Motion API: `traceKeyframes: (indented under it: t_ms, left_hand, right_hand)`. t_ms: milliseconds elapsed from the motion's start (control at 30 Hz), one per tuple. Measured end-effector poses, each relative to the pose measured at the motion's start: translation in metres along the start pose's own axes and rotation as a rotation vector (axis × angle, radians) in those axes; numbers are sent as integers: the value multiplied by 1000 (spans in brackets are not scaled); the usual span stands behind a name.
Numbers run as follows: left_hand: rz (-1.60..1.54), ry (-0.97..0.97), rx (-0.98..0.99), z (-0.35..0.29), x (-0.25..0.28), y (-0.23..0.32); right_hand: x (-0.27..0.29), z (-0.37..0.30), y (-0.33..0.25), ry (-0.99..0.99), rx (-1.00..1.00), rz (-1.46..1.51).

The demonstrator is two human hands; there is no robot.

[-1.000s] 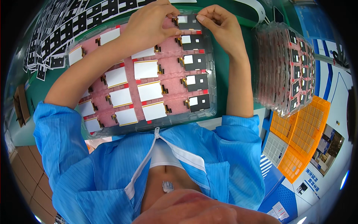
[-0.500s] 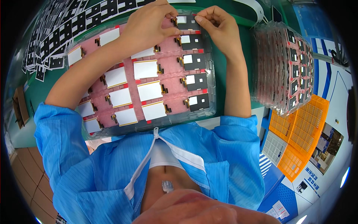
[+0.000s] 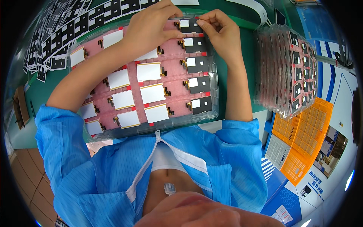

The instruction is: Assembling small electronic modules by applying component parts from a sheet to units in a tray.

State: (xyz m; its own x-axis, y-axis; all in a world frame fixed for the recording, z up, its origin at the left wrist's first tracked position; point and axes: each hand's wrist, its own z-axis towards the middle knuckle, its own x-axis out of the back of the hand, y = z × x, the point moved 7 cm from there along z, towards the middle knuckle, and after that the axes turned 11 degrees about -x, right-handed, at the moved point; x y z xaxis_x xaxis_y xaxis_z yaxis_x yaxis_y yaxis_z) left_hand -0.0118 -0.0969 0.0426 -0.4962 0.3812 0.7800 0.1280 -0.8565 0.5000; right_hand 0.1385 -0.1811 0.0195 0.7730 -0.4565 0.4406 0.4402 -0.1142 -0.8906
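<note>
The top-right panel lay in the far right corner of the clear tray, its long axis running nearly left to right. Its small ribbon connector pointed left; the white window sat toward that end, the black part toward the right. Four similar panels lined up below it, pointing the same way.

The left hand arched in with thumb and fingers parted about the panel's left end; whether they pressed on it could not be told. The right hand brought thumb and forefinger together at the panel's far right corner, though a firm pinch could not be made out.

The tray's right rim stood just beyond the panel's right edge. Between that rim and the stacked trays ran a strip of green worktop, crossed by the right forearm. Patterned black-and-white sheets crowded the far left side; the near rim came close to the blue jacket.
</note>
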Motion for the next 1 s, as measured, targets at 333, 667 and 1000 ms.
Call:
traceKeyframes:
  t_ms: [333,667,1000]
  left_hand:
    - [43,23,-40,-5,-10,-10]
    - [-37,3,-35,1,-15,-13]
    - [-66,8,85,0,-19,-16]
  right_hand:
    - [-1,-1,-1,33,34,-41]
    - [1,-2,-4,70,45,-169]
    - [0,-4,-8,58,66,-284]
